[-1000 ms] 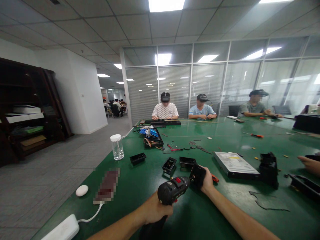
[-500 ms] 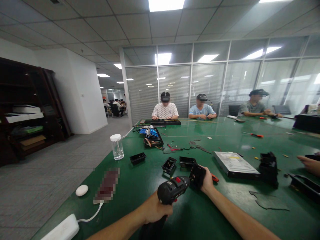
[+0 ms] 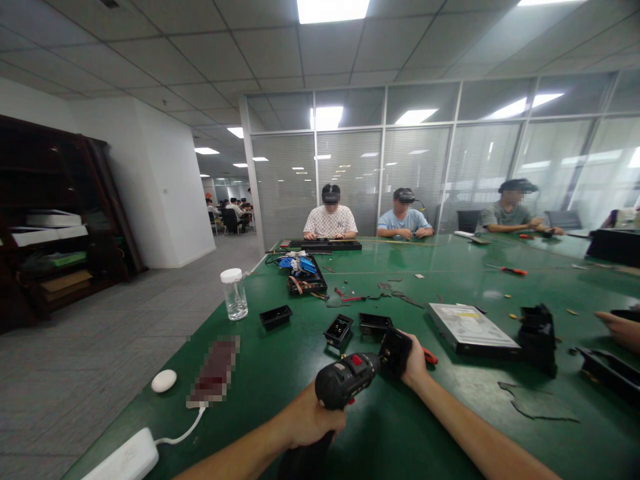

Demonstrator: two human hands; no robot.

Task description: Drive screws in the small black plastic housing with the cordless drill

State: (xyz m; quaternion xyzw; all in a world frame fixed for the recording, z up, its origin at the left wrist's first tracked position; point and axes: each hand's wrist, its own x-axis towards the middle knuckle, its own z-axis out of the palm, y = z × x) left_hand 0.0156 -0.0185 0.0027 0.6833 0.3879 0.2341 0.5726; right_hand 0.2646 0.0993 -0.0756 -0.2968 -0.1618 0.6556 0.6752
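Box (image 3: 395,352) in the right hand (image 3: 414,360), over the near half of the bench (image 3: 260,380), well in from its left edge; cannot tell whether lifted or resting. Right hand closed round its right side, fingers mostly hidden. Left hand (image 3: 320,420) wrapped round the grip of the drill (image 3: 345,381), nose close against the near-left face of the box. Too dark there to tell a seated bit from one just short.

To do this well, in judgement: line up the drill square to the face first, not slantwise. Press steadily along that line, then squeeze the trigger gently, starting slow. Brace the box hard against turning, ideally with its lower edge firm on the bench. Hold fingertips wide of the bit's path, in case of a slip. Stop at the first chatter and realign. Mind the other boxes (image 3: 339,333) toward the left edge, one just beside the held one, and the orange handle (image 3: 430,358) just beside the right hand.
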